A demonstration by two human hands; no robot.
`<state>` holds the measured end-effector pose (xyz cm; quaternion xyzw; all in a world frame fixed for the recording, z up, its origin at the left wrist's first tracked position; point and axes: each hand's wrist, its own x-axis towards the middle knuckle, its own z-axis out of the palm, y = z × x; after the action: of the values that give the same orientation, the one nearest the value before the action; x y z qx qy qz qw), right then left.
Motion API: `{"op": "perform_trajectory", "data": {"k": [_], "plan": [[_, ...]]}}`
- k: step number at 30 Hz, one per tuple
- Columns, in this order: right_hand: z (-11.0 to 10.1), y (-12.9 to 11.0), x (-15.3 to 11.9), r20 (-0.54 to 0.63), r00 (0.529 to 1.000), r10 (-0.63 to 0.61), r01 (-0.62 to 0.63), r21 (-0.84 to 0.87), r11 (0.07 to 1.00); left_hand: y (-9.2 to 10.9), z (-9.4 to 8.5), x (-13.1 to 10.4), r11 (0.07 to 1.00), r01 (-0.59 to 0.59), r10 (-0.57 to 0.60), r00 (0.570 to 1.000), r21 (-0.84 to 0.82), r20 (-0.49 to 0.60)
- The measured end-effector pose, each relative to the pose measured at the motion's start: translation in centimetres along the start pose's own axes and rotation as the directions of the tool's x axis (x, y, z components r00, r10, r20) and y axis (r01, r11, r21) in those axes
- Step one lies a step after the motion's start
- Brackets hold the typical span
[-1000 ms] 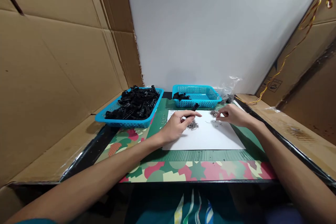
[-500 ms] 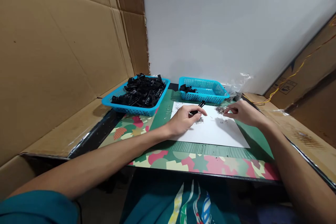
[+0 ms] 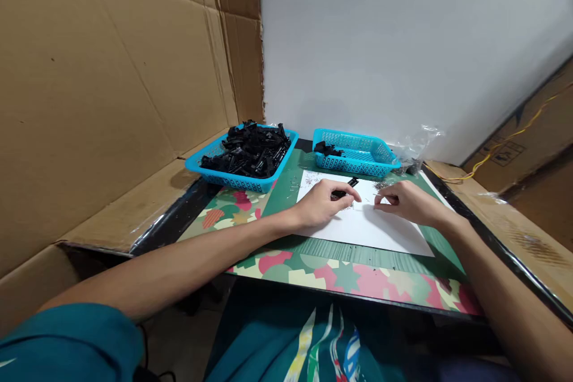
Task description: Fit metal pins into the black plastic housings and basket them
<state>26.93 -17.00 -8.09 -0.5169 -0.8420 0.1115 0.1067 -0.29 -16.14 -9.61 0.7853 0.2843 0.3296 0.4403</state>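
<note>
My left hand is closed round a black plastic part, whose end sticks out past the fingers over a white sheet. To its right, my right hand hovers above the sheet with thumb and fingers pinched; whatever lies between the fingertips is too small to make out. Small metal pieces form a pile just behind the right hand. Another scatter of tiny pieces lies at the sheet's back left corner. More bits show partly under the left fingers.
A blue basket heaped with black parts stands at the back left. Behind the sheet, a second blue basket holds a few black parts. A clear plastic bag sits beside it. Cardboard walls flank the table.
My right hand has moved left and slightly down, away from the metal pile and closer to my left hand. My left hand still holds the black part. The view has shifted slightly.
</note>
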Motion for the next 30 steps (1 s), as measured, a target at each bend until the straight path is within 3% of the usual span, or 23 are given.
{"op": "perform_trajectory", "data": {"k": [9,14,19,24,30], "plan": [[-0.4,0.2,-0.4,-0.014,0.999,0.032,-0.034,-0.212,0.977,-0.3,-0.2,0.2,0.998,-0.037,0.039,0.998,0.047,-0.046],[-0.1,-0.7,-0.5,0.017,1.0,-0.015,0.019,-0.308,0.951,-0.5,-0.1,0.2,0.997,-0.054,0.057,0.996,0.051,-0.065],[-0.4,-1.3,-1.0,-0.127,0.988,-0.082,0.066,-0.119,0.991,-0.5,0.0,0.2,0.998,-0.048,0.05,0.997,0.036,-0.051],[-0.5,-2.6,-1.7,-0.296,0.943,-0.155,0.209,0.162,0.964,-0.3,0.4,0.2,0.996,-0.059,0.059,0.998,0.061,-0.002],[-0.3,-4.0,-2.2,-0.411,0.901,-0.139,0.249,0.228,0.941,-0.1,1.0,0.2,0.994,-0.105,0.103,0.992,0.024,0.078]]}}
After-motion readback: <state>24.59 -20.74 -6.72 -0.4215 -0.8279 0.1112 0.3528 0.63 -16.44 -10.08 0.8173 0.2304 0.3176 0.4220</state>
